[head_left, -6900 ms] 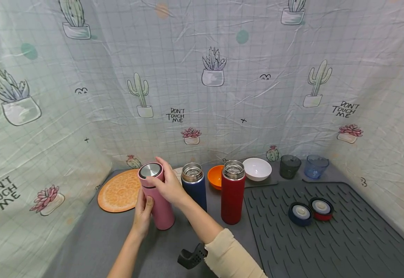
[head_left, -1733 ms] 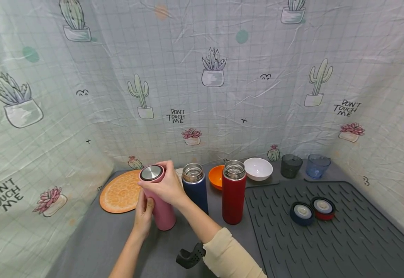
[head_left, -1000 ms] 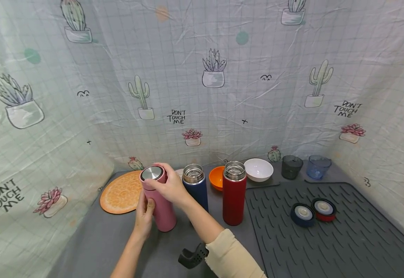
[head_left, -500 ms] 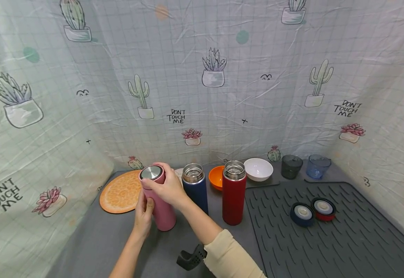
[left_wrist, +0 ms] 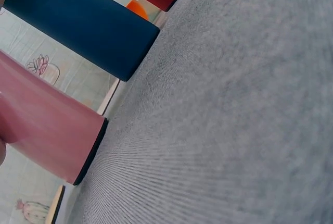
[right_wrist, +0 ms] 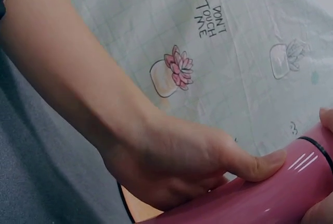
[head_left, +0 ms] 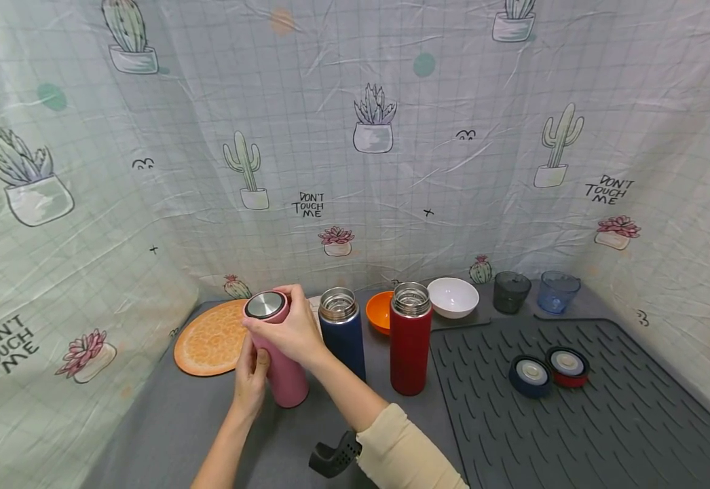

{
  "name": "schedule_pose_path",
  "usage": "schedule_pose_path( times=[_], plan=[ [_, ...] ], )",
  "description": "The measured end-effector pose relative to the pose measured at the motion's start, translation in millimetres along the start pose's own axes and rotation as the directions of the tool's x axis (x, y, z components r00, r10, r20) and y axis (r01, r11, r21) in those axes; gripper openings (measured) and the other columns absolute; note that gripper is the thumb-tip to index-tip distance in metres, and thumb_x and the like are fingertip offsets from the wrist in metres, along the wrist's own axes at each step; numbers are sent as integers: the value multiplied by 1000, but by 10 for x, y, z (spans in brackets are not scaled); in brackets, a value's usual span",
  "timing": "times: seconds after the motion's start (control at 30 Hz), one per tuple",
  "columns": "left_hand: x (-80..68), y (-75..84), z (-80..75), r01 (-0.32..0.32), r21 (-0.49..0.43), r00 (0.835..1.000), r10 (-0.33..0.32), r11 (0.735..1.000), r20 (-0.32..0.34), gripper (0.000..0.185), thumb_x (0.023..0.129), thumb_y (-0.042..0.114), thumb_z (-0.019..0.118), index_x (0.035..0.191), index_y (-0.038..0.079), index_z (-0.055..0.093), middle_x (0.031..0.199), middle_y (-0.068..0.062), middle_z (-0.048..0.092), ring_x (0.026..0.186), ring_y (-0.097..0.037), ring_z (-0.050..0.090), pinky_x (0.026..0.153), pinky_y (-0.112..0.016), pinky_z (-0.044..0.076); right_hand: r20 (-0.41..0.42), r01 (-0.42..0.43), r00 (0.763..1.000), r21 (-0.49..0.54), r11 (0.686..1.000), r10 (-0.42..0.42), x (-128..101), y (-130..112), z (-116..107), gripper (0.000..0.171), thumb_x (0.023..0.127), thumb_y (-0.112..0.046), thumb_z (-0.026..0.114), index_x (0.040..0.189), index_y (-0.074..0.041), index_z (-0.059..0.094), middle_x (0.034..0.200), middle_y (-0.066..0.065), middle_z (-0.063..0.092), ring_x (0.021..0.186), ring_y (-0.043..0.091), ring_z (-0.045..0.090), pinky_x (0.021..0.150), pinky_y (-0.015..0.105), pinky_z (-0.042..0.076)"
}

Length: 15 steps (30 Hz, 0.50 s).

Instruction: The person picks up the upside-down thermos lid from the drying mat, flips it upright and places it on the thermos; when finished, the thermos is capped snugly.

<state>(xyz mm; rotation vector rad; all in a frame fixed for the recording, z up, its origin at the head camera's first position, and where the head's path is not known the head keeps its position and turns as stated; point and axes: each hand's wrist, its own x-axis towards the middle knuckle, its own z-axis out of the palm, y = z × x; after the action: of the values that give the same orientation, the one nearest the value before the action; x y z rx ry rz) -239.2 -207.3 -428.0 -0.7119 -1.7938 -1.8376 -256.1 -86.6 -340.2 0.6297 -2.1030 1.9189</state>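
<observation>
head | left hand grips pink flask | right hand on cap

We see a grey table carrying a ribbed dark mat on its right side. Directly on the table stand a pink flask, blue flask, red flask and an orange round mat.

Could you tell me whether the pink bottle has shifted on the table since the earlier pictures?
No. The pink bottle stands in the same spot, between the orange mat and the blue bottle, as before.
</observation>
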Motion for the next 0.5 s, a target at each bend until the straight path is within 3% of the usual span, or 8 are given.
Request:
schedule_pose_path(
  times=[0.2,0.3,0.4,0.5],
  plan=[
    [1,-2,0,20,25,1000,-20,999,18,48,99,8,34,145,11,21,133,-1,40,112,-13,43,87,-19,40,25,56,998,-121,991,-54,-58,-102,-54,70,75,-37,72,133,-17,38,125,-1,44,113,11,41,87,29,42],
    [-11,1,-4,22,48,1000,-23,999,15,47,100,9,33,145,10,22,132,-2,40,112,-13,43,87,-19,39,57,116,992,-134,984,-109,-96,-171,-103,71,79,-36,69,138,-19,33,133,-2,40,120,11,36,93,35,38],
    [-30,-3,-14,30,73,1000,-31,997,1,45,99,8,32,144,9,23,129,0,43,110,-12,44,85,-18,39,93,189,980,-141,972,-177,-154,-254,-173,68,82,-34,66,140,-20,32,138,-2,38,123,12,33,95,38,36],
    [-42,15,-30,60,30,998,-60,998,-2,43,100,11,26,143,7,23,130,1,40,115,-12,40,90,-19,36,144,277,955,-125,953,-259,-249,-335,-262,64,84,-27,65,139,-18,33,138,0,38,123,15,35,94,37,38]
  ],
)
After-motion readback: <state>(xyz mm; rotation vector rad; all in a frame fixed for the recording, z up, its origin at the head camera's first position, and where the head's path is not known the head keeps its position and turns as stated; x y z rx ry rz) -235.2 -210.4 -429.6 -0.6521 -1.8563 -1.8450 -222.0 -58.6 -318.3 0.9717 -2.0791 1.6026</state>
